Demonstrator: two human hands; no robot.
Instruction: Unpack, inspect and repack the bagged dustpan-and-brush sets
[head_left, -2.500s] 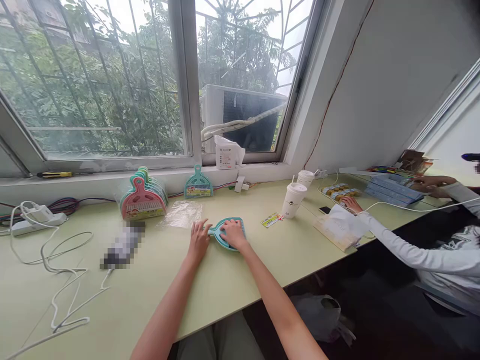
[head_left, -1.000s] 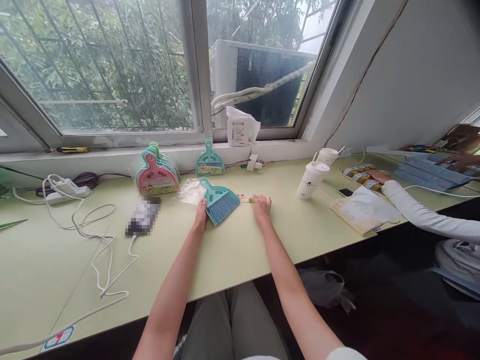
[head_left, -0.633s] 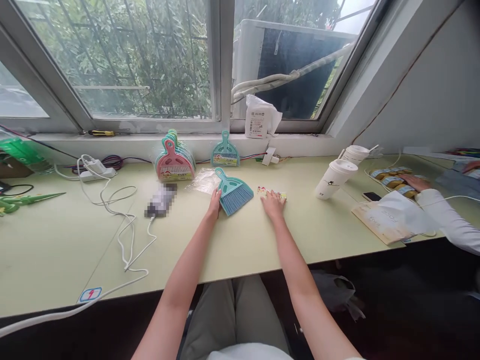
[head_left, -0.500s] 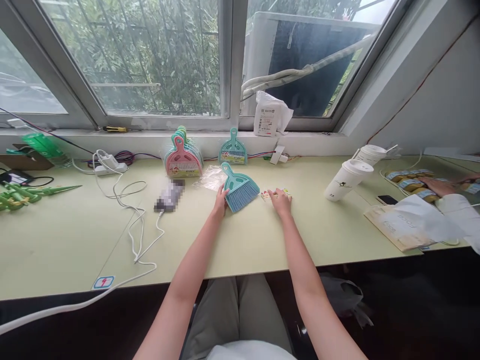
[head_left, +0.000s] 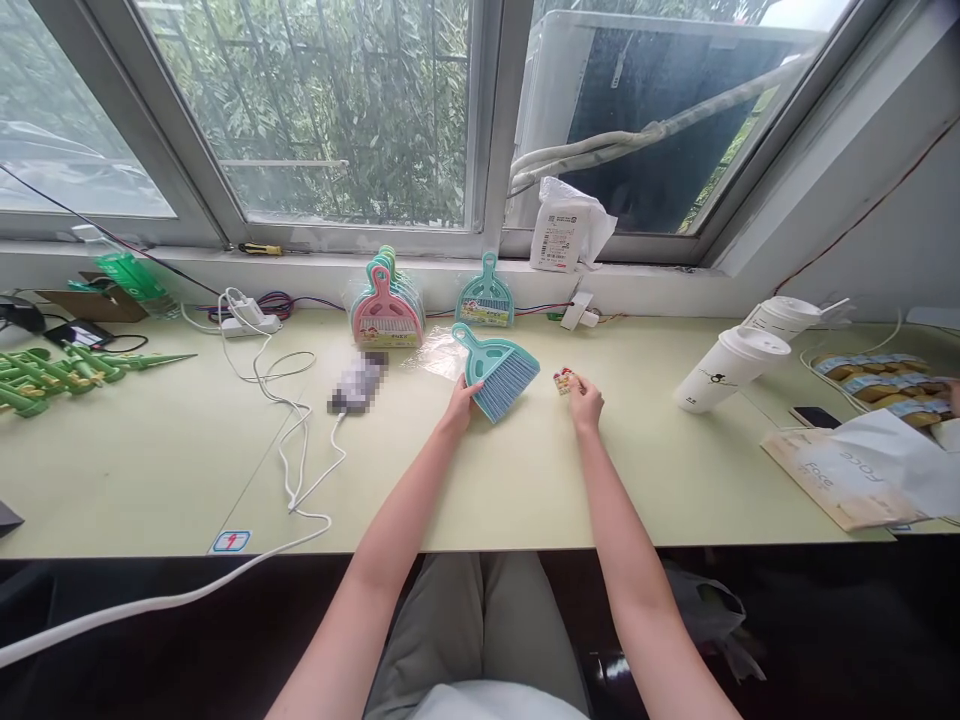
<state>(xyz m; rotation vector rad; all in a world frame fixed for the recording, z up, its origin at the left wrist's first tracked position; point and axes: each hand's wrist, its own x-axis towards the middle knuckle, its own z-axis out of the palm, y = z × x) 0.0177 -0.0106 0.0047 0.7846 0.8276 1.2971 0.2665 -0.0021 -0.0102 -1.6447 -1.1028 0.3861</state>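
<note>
My left hand [head_left: 460, 406] is closed on the lower left edge of a teal dustpan [head_left: 472, 358], which is tilted with its handle pointing up and left. A small brush [head_left: 508, 386] with blue-grey bristles is nested in that dustpan. To the right, my right hand [head_left: 586, 404] pinches a small colourful printed card [head_left: 562, 380], partly hidden by the fingers. A crumpled clear plastic wrapper [head_left: 433, 352] lies behind my left hand. Against the sill stand several wrapped dustpan sets [head_left: 388, 318], a pink one in front, and a single teal set [head_left: 486, 297].
White cups [head_left: 731, 370] with lids stand at right, near a paper bag [head_left: 825, 480] and a dark phone [head_left: 815, 417]. White cables [head_left: 300, 470] run across the left side, by a blurred device [head_left: 358, 383]. Green plastic pieces [head_left: 67, 375] lie far left.
My right hand has drawn the card up from the table into a pinch. The dustpan stays in my left hand. The view has shifted, and the co-worker's arm at right has mostly left it.
</note>
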